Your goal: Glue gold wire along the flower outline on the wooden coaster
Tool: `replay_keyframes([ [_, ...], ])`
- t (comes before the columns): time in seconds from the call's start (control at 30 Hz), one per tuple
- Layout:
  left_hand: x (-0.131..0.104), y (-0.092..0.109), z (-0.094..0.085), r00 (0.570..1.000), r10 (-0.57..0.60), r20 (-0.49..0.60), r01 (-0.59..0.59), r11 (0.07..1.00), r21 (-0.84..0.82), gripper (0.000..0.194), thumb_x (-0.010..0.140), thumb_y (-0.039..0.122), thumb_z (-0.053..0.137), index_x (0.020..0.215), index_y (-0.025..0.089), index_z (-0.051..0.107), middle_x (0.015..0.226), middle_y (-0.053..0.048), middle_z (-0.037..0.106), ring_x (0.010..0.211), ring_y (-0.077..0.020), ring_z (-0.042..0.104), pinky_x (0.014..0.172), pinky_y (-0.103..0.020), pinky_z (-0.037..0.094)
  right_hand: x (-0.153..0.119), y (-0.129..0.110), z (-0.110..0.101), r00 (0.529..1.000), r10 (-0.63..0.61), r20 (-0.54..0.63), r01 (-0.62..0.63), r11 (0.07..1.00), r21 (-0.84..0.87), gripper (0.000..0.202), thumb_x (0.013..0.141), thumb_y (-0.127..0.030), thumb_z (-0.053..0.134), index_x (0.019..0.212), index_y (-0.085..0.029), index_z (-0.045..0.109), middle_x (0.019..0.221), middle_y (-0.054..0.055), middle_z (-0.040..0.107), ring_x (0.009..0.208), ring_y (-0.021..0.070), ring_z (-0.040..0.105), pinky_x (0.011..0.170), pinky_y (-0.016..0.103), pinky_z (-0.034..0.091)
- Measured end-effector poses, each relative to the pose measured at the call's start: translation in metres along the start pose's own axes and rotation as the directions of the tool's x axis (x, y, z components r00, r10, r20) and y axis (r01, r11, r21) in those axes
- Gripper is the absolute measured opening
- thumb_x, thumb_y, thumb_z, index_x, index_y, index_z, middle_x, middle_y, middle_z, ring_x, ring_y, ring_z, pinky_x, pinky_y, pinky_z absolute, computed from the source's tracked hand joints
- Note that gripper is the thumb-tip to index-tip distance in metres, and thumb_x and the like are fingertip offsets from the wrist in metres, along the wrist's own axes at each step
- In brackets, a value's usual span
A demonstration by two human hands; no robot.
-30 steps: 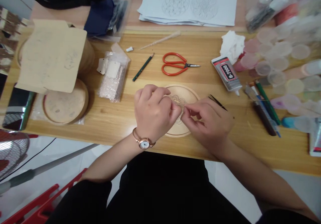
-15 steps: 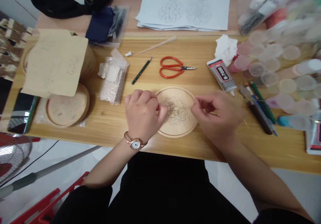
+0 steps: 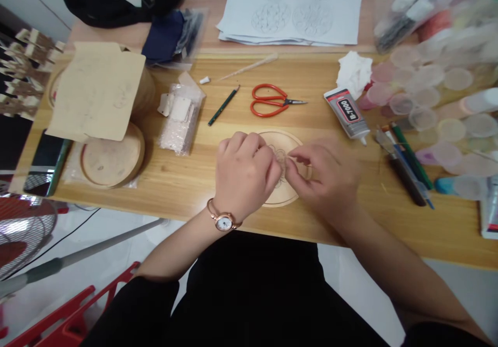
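A round wooden plate [image 3: 286,197] with a raised rim and a flower drawn on it lies on the table in front of me, partly covered by both hands. My left hand [image 3: 247,170], with a watch [image 3: 223,223] on the wrist, is closed in a fist over the plate's left part. Over the right part, my right hand [image 3: 324,176] pinches with thumb and forefinger close to the left fingers. Whatever the fingers hold is too fine or too hidden to make out. Beyond the plate lie red-handled scissors [image 3: 270,101] and a dark green pencil [image 3: 224,106].
A glue tube [image 3: 347,113] lies beside crumpled tissue [image 3: 355,73]. Brushes and pens [image 3: 408,165] and many small pots [image 3: 424,98] fill the right side. At left are a bubble-wrap packet [image 3: 179,129], a wooden dish [image 3: 112,157] and brown paper [image 3: 97,87]. Printed sheets [image 3: 290,10] lie behind.
My left hand has moved right and my right hand left, bringing them close together over the plate and covering most of the flower drawing. The view has shifted slightly.
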State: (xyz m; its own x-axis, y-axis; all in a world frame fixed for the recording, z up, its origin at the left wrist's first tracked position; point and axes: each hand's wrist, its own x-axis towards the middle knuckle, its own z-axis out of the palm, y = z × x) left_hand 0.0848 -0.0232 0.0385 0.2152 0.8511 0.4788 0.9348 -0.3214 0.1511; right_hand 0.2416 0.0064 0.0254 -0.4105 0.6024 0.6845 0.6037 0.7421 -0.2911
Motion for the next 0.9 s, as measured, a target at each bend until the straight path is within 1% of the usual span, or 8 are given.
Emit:
replay_keyframes([
  [0.13, -0.002, 0.004, 0.0, 0.999, 0.053, 0.011, -0.053, 0.999, 0.012, 0.024, 0.09, 0.021, 0.05, 0.069, 0.018, 0.061, 0.079, -0.005, 0.066, 0.076, -0.022, 0.052, 0.067, -0.036, 0.035, -0.002, 0.001, 0.001, 0.999, -0.014, 0.031, 0.013, 1.0, 0.022, 0.005, 0.088, -0.016, 0.059, 0.085, -0.017, 0.062, 0.075, 0.004, 0.07, 0.07, 0.0154, 0.062, 0.066, 0.03, 0.048],
  [0.27, -0.003, 0.006, 0.001, 0.998, 0.062, 0.016, -0.062, 0.998, 0.004, 0.024, 0.09, 0.02, 0.05, 0.068, 0.018, 0.061, 0.078, -0.005, 0.065, 0.075, -0.0217, 0.051, 0.067, -0.036, 0.034, -0.004, 0.003, 0.001, 0.999, -0.015, 0.049, 0.012, 0.998, 0.061, 0.007, 0.089, -0.016, 0.058, 0.088, -0.017, 0.065, 0.078, 0.004, 0.071, 0.072, 0.0155, 0.063, 0.067, 0.029, 0.049],
  [0.37, -0.003, 0.008, 0.003, 0.999, 0.046, 0.021, -0.046, 0.999, 0.005, 0.028, 0.09, 0.022, 0.05, 0.064, 0.018, 0.059, 0.073, -0.005, 0.063, 0.073, -0.0212, 0.05, 0.065, -0.036, 0.032, -0.005, 0.003, 0.001, 0.997, 0.017, 0.073, -0.024, 0.995, 0.094, 0.009, 0.09, -0.018, 0.057, 0.086, -0.018, 0.065, 0.076, 0.003, 0.071, 0.071, 0.0152, 0.063, 0.066, 0.029, 0.049],
  [0.47, -0.005, 0.01, 0.005, 1.0, 0.002, 0.016, -0.002, 1.0, -0.007, 0.032, 0.09, 0.023, 0.05, 0.06, 0.019, 0.057, 0.069, -0.004, 0.06, 0.07, -0.0204, 0.049, 0.063, -0.035, 0.031, -0.005, 0.003, 0.002, 0.995, 0.051, 0.089, -0.062, 0.99, 0.126, 0.012, 0.09, -0.018, 0.056, 0.083, -0.019, 0.065, 0.074, 0.003, 0.069, 0.069, 0.0146, 0.062, 0.063, 0.028, 0.047],
  [0.57, -0.009, 0.008, 0.006, 1.0, -0.007, 0.021, 0.008, 0.999, -0.051, 0.029, 0.088, 0.021, 0.052, 0.06, 0.019, 0.057, 0.07, -0.004, 0.061, 0.07, -0.0194, 0.049, 0.063, -0.035, 0.032, -0.003, 0.009, 0.0, 0.989, 0.071, 0.129, -0.094, 0.979, 0.184, 0.013, 0.089, -0.015, 0.055, 0.082, -0.018, 0.065, 0.073, 0.003, 0.067, 0.065, 0.013, 0.059, 0.06, 0.027, 0.045],
  [0.7, -0.015, 0.002, 0.002, 0.999, -0.006, 0.053, 0.011, 0.997, -0.081, 0.024, 0.088, 0.022, 0.053, 0.065, 0.019, 0.061, 0.074, -0.003, 0.064, 0.073, -0.0201, 0.052, 0.066, -0.036, 0.033, 0.001, 0.018, -0.002, 0.976, 0.069, 0.206, -0.119, 0.964, 0.238, 0.01, 0.087, -0.014, 0.058, 0.081, -0.018, 0.065, 0.071, 0.001, 0.065, 0.062, 0.011, 0.055, 0.058, 0.025, 0.042],
  [0.83, -0.015, 0.0, -0.002, 0.998, -0.03, 0.052, 0.035, 0.995, -0.091, 0.02, 0.09, 0.032, 0.054, 0.085, 0.018, 0.068, 0.084, -0.005, 0.067, 0.079, -0.0229, 0.055, 0.068, -0.038, 0.034, 0.001, 0.018, -0.001, 0.973, 0.027, 0.227, -0.088, 0.961, 0.261, 0.012, 0.088, -0.017, 0.056, 0.081, -0.017, 0.066, 0.068, 0.001, 0.062, 0.057, 0.0101, 0.05, 0.056, 0.026, 0.039],
  [0.9, -0.013, 0.002, -0.002, 0.999, -0.014, 0.052, 0.018, 0.997, -0.077, 0.02, 0.09, 0.031, 0.054, 0.089, 0.018, 0.069, 0.084, -0.005, 0.067, 0.079, -0.0235, 0.055, 0.069, -0.038, 0.034, -0.001, 0.016, 0.0, 0.969, 0.021, 0.247, -0.089, 0.959, 0.268, 0.014, 0.09, -0.019, 0.054, 0.083, -0.017, 0.066, 0.069, 0.001, 0.062, 0.058, 0.0104, 0.05, 0.057, 0.025, 0.039],
])
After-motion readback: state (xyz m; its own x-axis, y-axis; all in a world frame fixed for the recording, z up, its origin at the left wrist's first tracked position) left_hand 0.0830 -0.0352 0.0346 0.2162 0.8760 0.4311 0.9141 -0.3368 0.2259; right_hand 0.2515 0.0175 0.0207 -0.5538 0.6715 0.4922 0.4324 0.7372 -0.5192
